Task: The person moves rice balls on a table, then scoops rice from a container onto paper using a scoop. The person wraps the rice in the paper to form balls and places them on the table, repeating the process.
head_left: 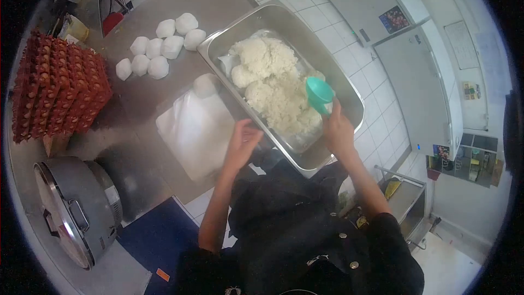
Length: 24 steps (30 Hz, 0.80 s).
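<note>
From afar I judge the green scoop (318,90), over sticky-looking rice (273,95) in the tray (305,43), light and stiff — best held by its handle, where my right hand (339,131) is closed — while my left hand (243,143), half-curled, seems empty beside the tray.

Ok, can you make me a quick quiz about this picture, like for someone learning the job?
1. Which hand holds the round green plastic scoop?

2. True or false: the clumpy white rice lies in a rectangular shiny metal tray.

3. What is stacked high at the picture's left side?
A) Blue plastic buckets
B) Red egg trays
C) Wooden chairs

Key: 1. The right hand. 2. True. 3. B.
</note>
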Motion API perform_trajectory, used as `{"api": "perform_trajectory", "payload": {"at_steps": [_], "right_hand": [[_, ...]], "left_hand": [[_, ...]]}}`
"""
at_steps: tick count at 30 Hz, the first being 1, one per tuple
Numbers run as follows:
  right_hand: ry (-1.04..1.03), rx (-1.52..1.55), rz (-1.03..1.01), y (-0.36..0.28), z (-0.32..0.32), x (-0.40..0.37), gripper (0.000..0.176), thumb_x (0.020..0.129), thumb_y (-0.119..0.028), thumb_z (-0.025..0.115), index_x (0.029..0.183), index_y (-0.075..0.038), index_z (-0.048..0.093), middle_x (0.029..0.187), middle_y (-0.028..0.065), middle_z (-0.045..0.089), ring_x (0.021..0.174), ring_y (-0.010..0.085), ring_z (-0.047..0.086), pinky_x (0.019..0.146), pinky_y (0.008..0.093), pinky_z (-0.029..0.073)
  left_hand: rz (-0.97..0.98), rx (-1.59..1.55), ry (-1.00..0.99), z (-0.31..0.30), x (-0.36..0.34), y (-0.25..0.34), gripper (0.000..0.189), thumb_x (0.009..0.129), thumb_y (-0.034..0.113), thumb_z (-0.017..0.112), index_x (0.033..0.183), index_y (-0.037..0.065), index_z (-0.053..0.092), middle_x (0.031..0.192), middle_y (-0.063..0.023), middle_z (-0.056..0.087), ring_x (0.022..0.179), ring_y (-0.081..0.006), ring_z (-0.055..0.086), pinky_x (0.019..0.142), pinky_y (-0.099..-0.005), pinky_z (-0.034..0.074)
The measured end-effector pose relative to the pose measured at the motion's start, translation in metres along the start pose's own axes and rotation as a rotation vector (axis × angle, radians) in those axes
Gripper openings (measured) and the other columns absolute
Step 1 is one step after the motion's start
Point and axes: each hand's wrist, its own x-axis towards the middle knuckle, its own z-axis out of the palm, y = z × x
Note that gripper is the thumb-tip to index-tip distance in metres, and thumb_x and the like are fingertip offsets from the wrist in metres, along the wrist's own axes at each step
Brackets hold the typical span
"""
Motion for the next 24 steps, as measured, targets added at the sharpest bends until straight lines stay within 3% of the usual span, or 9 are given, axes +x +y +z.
{"api": "perform_trajectory", "payload": {"at_steps": [4,5,8,14,17,20,21,24], "right_hand": [[0.013,-0.005,-0.129,0.003,-0.005,0.010,0.057,0.089,-0.013,0.064,0.138,-0.003,0.036,0.086,0.0243,0.067,0.075,0.0428,0.067,0.068,0.0525,0.053],[0.011,-0.001,-0.146,0.011,-0.002,0.012,0.057,0.088,-0.013,0.064,0.138,-0.004,0.037,0.087,0.0231,0.067,0.076,0.0433,0.067,0.070,0.0524,0.053],[-0.159,-0.175,-0.354,0.045,0.010,0.020,0.048,0.088,-0.010,0.062,0.131,-0.006,0.039,0.090,0.0209,0.065,0.076,0.0448,0.067,0.070,0.0514,0.054],[-0.207,-0.213,-0.234,0.003,-0.002,0.024,0.028,0.094,-0.009,0.053,0.119,-0.005,0.040,0.091,0.0233,0.065,0.071,0.0445,0.068,0.061,0.0488,0.057],[-0.340,-0.416,-0.109,0.000,0.026,0.015,0.025,0.095,-0.008,0.049,0.117,-0.001,0.040,0.086,0.0252,0.066,0.072,0.0410,0.070,0.060,0.0471,0.058],[-0.379,-0.396,-0.121,-0.003,0.043,0.021,0.026,0.094,-0.006,0.049,0.116,0.003,0.038,0.081,0.0260,0.068,0.071,0.0398,0.071,0.059,0.0455,0.058],[-0.394,-0.291,-0.131,-0.002,0.045,0.023,0.037,0.093,-0.007,0.047,0.126,0.005,0.037,0.078,0.0235,0.068,0.070,0.0432,0.069,0.061,0.0520,0.055],[-0.511,-0.188,-0.153,-0.001,0.043,0.038,0.025,0.094,-0.006,0.048,0.115,0.006,0.040,0.085,0.0296,0.069,0.078,0.0440,0.071,0.068,0.0511,0.057]], "left_hand": [[0.063,-0.076,-0.019,0.026,0.012,-0.020,0.054,0.093,0.020,0.071,0.131,0.000,0.039,0.109,-0.0170,0.065,0.095,-0.0212,0.065,0.080,-0.0325,0.052],[0.075,-0.056,-0.020,0.029,0.017,-0.029,0.049,0.093,0.020,0.070,0.126,-0.002,0.042,0.110,-0.0178,0.065,0.094,-0.0211,0.065,0.081,-0.0333,0.052],[0.021,0.046,-0.080,0.026,0.023,-0.050,0.045,0.093,0.019,0.070,0.124,-0.002,0.045,0.111,-0.0173,0.065,0.092,-0.0212,0.066,0.080,-0.0322,0.052],[-0.153,-0.277,-0.156,0.037,0.003,-0.018,0.033,0.096,0.012,0.064,0.122,0.000,0.047,0.110,-0.0165,0.065,0.095,-0.0208,0.068,0.074,-0.0331,0.060],[-0.233,-0.244,-0.158,0.037,0.001,-0.008,0.033,0.097,0.009,0.060,0.124,0.001,0.042,0.110,-0.0181,0.065,0.088,-0.0224,0.070,0.070,-0.0333,0.062],[-0.270,-0.206,-0.174,0.038,0.003,-0.010,0.033,0.099,0.007,0.058,0.125,0.001,0.039,0.107,-0.0187,0.064,0.086,-0.0242,0.070,0.073,-0.0364,0.063],[-0.278,-0.186,-0.181,0.038,0.004,-0.010,0.033,0.100,0.006,0.056,0.126,0.001,0.038,0.106,-0.0189,0.064,0.086,-0.0248,0.070,0.075,-0.0380,0.063],[-0.273,-0.211,-0.203,0.035,0.004,-0.004,0.035,0.100,0.005,0.056,0.129,0.002,0.037,0.106,-0.0184,0.065,0.086,-0.0231,0.070,0.076,-0.0370,0.062]]}}
